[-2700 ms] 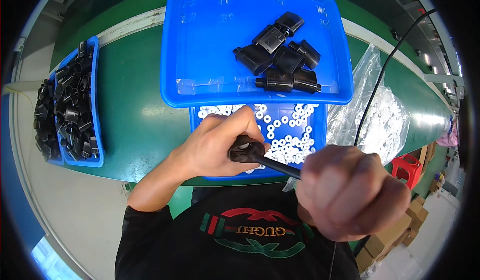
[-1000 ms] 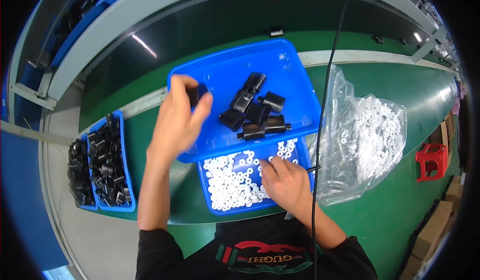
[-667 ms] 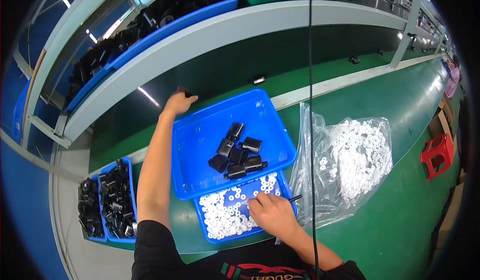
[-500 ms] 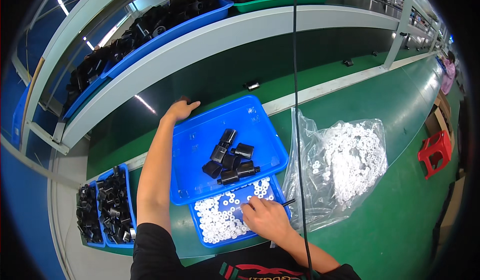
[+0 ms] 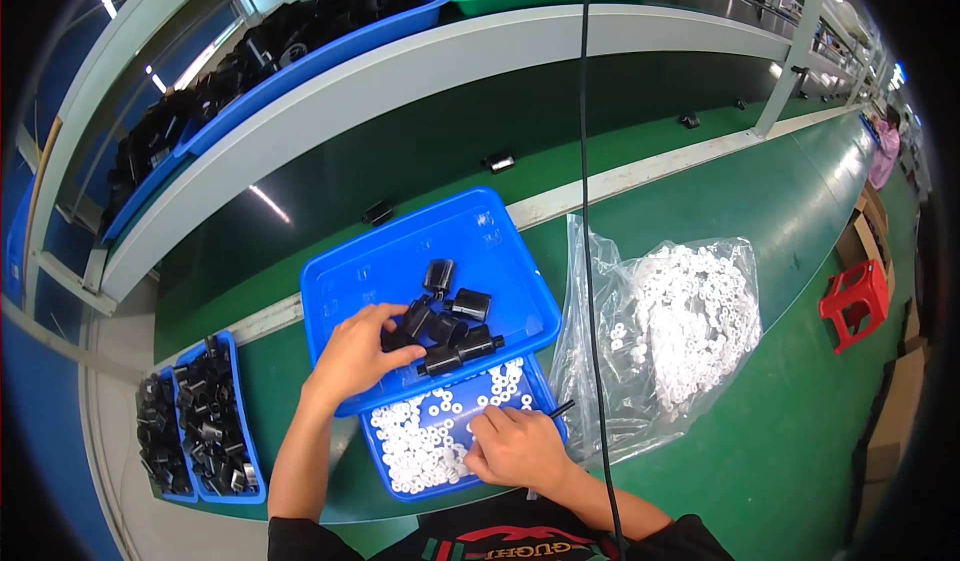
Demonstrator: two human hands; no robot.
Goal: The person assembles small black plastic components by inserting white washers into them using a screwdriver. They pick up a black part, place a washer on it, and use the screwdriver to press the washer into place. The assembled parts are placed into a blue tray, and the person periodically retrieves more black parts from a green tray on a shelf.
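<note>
Head view: left hand [image 5: 352, 353] lies in the big blue tray [image 5: 372, 271], fingers curled onto a black part [image 5: 408, 323] in the pile near its front edge. Right hand [image 5: 517, 448] rests on the small blue tray [image 5: 452, 484] of white rings [image 5: 425, 437], fingers bent, a thin black tool [image 5: 561, 409] sticking out; whether it pinches a ring, cannot tell. Clear bag of rings [image 5: 675, 323] lies to the right on the green tabletop [image 5: 800, 391].

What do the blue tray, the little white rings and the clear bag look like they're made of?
Blue tray: likely moulded plastic, smooth and glossy with light glints.
White rings: probably plastic or rubber, matte; too small to tell.
Clear bag: thin plastic film, see-through, crinkled and shiny.
</note>
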